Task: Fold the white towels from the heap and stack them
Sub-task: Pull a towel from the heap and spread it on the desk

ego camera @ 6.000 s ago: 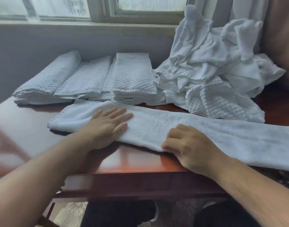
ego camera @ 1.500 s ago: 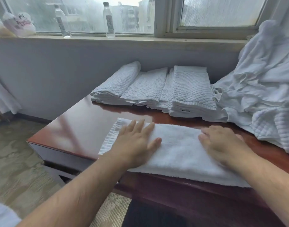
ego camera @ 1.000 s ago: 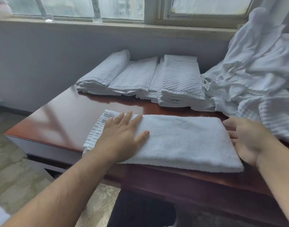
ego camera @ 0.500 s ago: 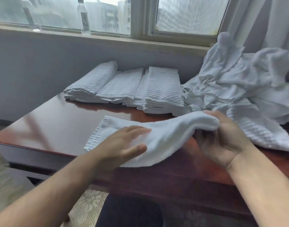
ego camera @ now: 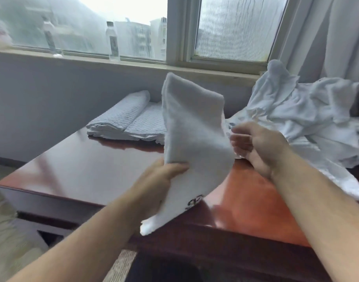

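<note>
One folded white terry towel [ego camera: 194, 129] is gripped in our left hand [ego camera: 160, 180]; our right hand [ego camera: 262, 147], fingers loosely curled, holds nothing beside it.

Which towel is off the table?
The plush folded towel gripped by the left hand, held upright; quilted stack and heap lie on the table.

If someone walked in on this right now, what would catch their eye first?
The white towel held up over the middle of the table, gripped near its lower end by the left hand, with the right hand loose-fingered beside its right edge. Next comes the rumpled heap at the table's right end, then the folded towels at the back, partly hidden behind the raised one.
</note>
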### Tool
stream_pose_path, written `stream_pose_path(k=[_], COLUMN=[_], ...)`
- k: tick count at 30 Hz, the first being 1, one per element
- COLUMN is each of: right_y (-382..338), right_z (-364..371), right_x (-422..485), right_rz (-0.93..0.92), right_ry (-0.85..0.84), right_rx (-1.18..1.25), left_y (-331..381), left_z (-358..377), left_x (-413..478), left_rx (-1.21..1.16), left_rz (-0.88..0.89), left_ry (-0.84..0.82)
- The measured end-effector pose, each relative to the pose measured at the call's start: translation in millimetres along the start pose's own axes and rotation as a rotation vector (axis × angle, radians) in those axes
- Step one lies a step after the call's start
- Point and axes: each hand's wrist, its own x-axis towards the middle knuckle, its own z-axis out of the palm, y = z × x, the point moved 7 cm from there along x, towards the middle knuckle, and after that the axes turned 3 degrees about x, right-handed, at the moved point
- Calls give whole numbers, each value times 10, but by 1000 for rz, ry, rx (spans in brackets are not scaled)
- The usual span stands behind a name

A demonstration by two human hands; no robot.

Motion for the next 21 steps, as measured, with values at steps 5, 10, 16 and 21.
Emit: stream_pose_path(k=[5,10,16,21], right_y=[700,604,132,76], right_z=[-198,149,335,670], right_x=[4,-138,18,249], right_rz=[301,238,196,325], right_ry=[-209,-538,-591,-623], right_rx=[-141,247,434,171], left_y=[198,171,112,165], left_z=[-18,104,81,-126], left_x=[122,132,256,475], left_rx=[-305,-337,-323,-258], left_rz=[-196,-237,-281,-289], left_ry=[-144,-325,-360,-327])
